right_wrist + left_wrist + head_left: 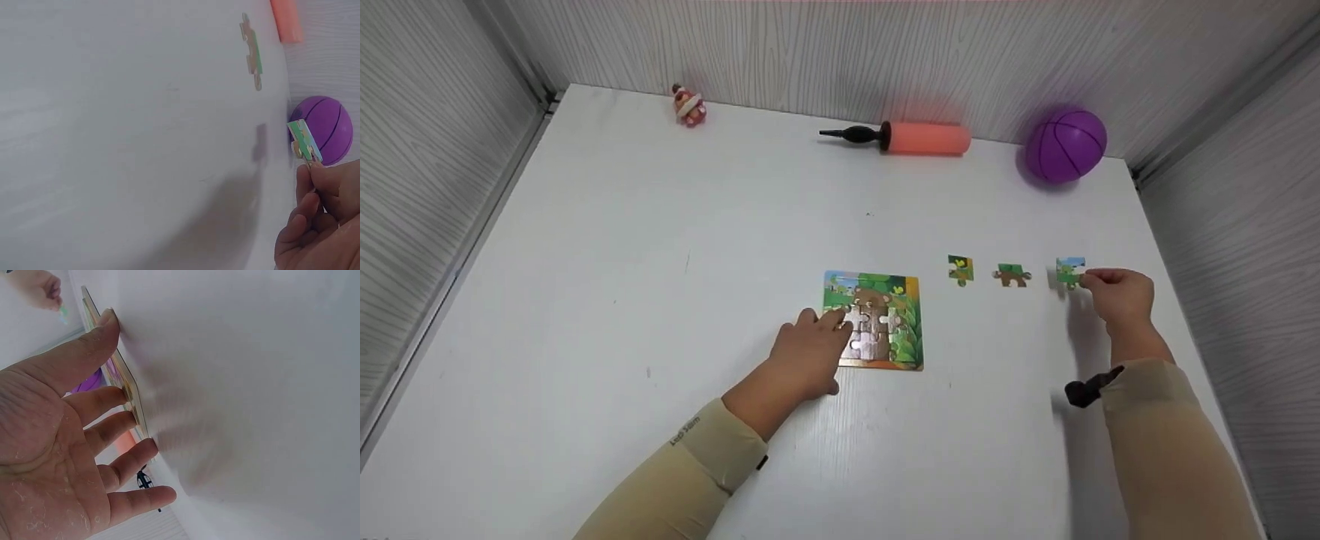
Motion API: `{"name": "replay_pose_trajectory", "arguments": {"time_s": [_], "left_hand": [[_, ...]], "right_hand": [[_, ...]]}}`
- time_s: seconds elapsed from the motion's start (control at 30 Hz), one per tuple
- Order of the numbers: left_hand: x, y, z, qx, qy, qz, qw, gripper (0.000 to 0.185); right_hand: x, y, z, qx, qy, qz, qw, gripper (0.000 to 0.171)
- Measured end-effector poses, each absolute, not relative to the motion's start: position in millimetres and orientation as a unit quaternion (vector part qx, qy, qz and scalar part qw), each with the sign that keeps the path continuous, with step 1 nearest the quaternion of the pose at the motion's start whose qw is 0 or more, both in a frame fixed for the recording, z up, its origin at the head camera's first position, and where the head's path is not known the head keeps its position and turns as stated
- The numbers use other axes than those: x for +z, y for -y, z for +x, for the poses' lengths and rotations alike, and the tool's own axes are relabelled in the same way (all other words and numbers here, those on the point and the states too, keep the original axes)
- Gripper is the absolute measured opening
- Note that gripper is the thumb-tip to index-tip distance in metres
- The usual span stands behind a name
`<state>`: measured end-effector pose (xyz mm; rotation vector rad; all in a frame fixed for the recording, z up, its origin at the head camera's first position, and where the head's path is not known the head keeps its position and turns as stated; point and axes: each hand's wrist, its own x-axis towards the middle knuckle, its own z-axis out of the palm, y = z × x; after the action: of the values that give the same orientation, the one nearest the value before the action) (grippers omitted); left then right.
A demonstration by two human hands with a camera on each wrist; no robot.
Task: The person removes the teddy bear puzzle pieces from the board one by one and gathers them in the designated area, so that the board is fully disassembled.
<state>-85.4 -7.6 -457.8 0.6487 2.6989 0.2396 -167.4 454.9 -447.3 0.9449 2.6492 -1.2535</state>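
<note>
White worktop [660,300] carries a square jigsaw board [874,321] near its middle, printed with a brown bear among green leaves, most of its pieces already seated. The left hand [808,356] lies on the board's left edge with fingers straight and spread; the left wrist view shows its fingertips [147,451] pressing against the rim of the board [126,385] while the thumb rests further along the same edge. It grips nothing.

To the right of the board, three loose pieces sit in a row, each apart from its neighbour. The nearest piece [961,269] is green with a yellow spot, the middle piece [1012,275] is green and brown, and the far piece [1069,271] is green and blue. The right hand [1119,295] pinches that far piece between thumb and fingertips, fingers curled round its right edge. In the right wrist view the pinched piece [304,142] stands on edge, lifted off the worktop, with its shadow thrown on the surface just beside it, and another piece [252,52] lies flat further off.

Along the back wall lie a small red and white figure [688,105], a pink hand pump [911,138] with a black nozzle, and a purple ball [1065,145]. Both forearms wear beige sleeves.
</note>
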Motion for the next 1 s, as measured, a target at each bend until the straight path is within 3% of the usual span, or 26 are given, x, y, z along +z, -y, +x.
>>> {"name": "replay_pose_trajectory", "arguments": {"time_s": [0.63,1.0], "left_hand": [[-456.2,8.0,-83.6,0.088,-0.952,0.238,0.17,0.09],[-457.1,9.7,-83.7,0.088,-0.953,0.234,0.172,0.09]], "right_hand": [[-464.9,-457.2,-171.6,-0.333,-0.892,0.304,0.032,0.038],[-458.8,-453.1,-169.0,-0.331,-0.895,0.296,0.04,0.047]]}}
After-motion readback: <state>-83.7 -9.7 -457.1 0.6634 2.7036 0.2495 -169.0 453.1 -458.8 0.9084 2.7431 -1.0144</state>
